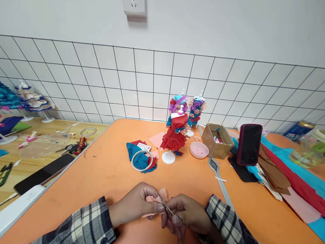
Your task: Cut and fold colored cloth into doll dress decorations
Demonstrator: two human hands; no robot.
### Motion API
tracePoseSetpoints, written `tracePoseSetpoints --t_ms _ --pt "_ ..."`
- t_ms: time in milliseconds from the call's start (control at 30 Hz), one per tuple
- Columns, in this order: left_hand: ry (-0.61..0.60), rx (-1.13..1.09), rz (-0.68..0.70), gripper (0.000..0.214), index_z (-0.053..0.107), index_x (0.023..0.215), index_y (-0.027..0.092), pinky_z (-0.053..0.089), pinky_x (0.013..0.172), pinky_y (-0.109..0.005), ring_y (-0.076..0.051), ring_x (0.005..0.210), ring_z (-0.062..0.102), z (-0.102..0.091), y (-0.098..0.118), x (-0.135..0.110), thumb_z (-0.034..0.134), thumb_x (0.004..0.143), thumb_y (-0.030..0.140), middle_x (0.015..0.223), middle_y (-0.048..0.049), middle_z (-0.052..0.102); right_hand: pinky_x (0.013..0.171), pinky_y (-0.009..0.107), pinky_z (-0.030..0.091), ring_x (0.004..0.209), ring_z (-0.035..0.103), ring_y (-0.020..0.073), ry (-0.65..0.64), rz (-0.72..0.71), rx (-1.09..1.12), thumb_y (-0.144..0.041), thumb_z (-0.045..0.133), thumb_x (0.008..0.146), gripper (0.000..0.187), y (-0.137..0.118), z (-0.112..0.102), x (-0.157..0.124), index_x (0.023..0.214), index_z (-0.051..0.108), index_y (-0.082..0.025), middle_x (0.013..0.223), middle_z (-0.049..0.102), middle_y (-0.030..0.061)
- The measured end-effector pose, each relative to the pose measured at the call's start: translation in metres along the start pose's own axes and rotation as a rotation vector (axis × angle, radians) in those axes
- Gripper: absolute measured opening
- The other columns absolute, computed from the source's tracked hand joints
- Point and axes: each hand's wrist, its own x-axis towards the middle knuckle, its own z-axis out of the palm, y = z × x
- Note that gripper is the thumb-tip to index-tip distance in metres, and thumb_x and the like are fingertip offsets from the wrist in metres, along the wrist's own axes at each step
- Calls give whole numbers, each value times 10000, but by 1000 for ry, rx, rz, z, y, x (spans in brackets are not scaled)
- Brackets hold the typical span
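Low in the middle of the head view, my left hand point(141, 201) is closed, pinching a small folded piece of pink crepe paper point(151, 199). My right hand point(184, 211) is closed round a thin metal tool point(169, 209) that looks like tweezers. Its tip meets the paper beside my left thumb. My fingers cover part of both paper and tool. Beyond my hands stands a small dress form in a ruffled red paper dress point(175, 132) on a white round base. A white tape ring point(142, 161) lies on blue and red paper scraps point(133, 151) to its left.
A pink dish point(199, 150) and a cardboard box point(217, 141) stand at the back right. Farther right are a propped phone point(249, 145), crepe paper strips point(303, 170) and a clear jar point(308, 150). A wooden table point(44, 134) on the left holds a dark phone point(44, 174).
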Motion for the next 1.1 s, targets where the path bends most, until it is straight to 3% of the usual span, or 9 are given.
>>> tracePoseSetpoints --t_ms 167,300,467,600,667,733,833,967,1100 --pt "12 17 -44 470 662 637 100 327 429 -177 -66 430 451 -1 0 0 778 578 552 485 26 545 376 139 453 402 492 45 59 38 -56 -299 809 592 279 -4 4 -1 725 656 -107 555 571 -34" --pt "-23 41 -34 470 667 643 92 324 434 -177 -66 437 451 -2 1 0 757 616 553 496 15 553 394 151 464 411 513 53 32 29 -29 -372 777 635 326 -6 5 -2 795 676 -105 587 591 -20" --pt "-50 31 -53 460 663 660 99 323 434 -174 -64 439 445 -4 0 0 763 611 545 499 25 537 355 129 407 369 446 32 90 56 -104 -309 790 621 251 -8 9 -2 691 646 -115 543 577 -31" --pt "-60 48 -34 446 666 686 97 318 433 -180 -66 438 441 -4 -4 3 726 667 539 529 10 561 339 147 382 365 462 49 94 18 -106 -387 750 665 307 -10 4 -5 767 661 -112 575 608 -9" --pt "-12 37 7 442 644 680 103 324 439 -185 -69 433 432 -3 -6 5 686 710 542 507 21 532 319 155 351 351 426 45 182 -54 -94 -454 737 663 372 -12 -1 -6 804 645 -123 585 606 -13" --pt "88 34 23 416 621 698 117 344 444 -190 -78 432 432 -2 -8 7 667 730 529 490 43 489 325 154 322 372 400 38 377 -169 -116 -476 749 640 394 -13 -6 -4 808 609 -149 632 616 -18" --pt "213 124 28 319 627 748 130 377 463 -200 -96 469 464 2 -9 8 656 749 448 535 39 510 433 174 364 501 468 64 639 -321 -289 -410 770 629 338 -13 -7 1 762 575 -168 724 646 4" --pt "342 406 165 173 663 697 138 403 575 -204 -121 604 539 7 -13 6 637 758 298 641 -2 623 529 211 380 555 464 79 753 -343 -566 -281 758 637 233 -4 1 11 759 587 -181 798 681 11" --pt "377 616 231 146 691 726 157 396 586 -205 -128 613 566 9 -16 3 596 780 253 665 -9 667 533 219 382 532 443 80 804 -352 -574 -195 697 646 184 5 12 18 712 525 -193 813 697 5"
